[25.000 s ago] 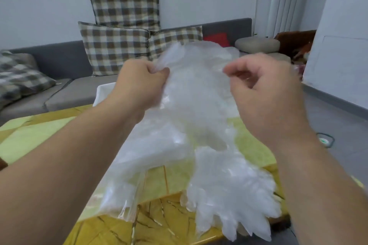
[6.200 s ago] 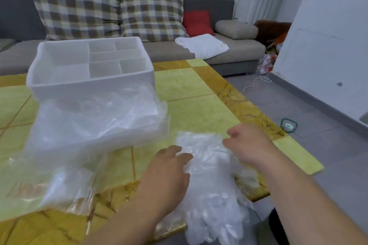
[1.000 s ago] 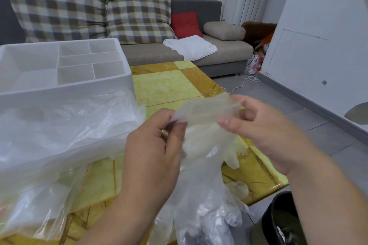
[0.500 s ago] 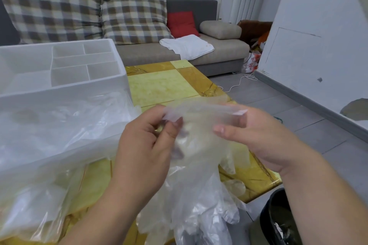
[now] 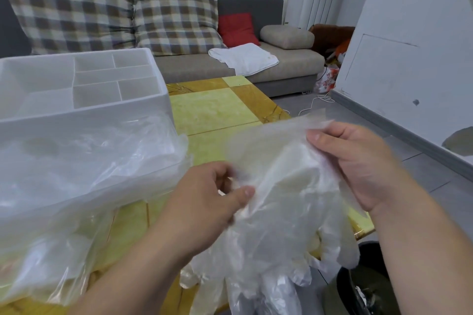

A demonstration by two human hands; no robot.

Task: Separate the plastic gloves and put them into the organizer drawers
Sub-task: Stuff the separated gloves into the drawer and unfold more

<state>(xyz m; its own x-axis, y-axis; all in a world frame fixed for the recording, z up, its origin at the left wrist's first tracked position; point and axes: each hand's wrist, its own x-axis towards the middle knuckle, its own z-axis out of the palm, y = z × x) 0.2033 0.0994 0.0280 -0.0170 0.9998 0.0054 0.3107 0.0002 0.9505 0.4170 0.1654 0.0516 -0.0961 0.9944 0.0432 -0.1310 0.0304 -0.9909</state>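
A bunch of clear plastic gloves hangs between my hands above the table's near right corner, glove fingers pointing down. My right hand pinches the cuff of one glove at the upper right and holds it spread out. My left hand pinches the bunch lower down, at its left side. The white organizer, with several open compartments on top, stands on the table at the left. Its front and any drawers are hidden behind a crumpled clear plastic bag.
The yellow patterned table reaches to the sofa with checked cushions and a white cloth. A black bin stands on the floor at the lower right. A white wall runs along the right side.
My hands have drawn apart: the right hand has pulled one glove's cuff up and to the right, and the left hand has dropped lower on the bunch.
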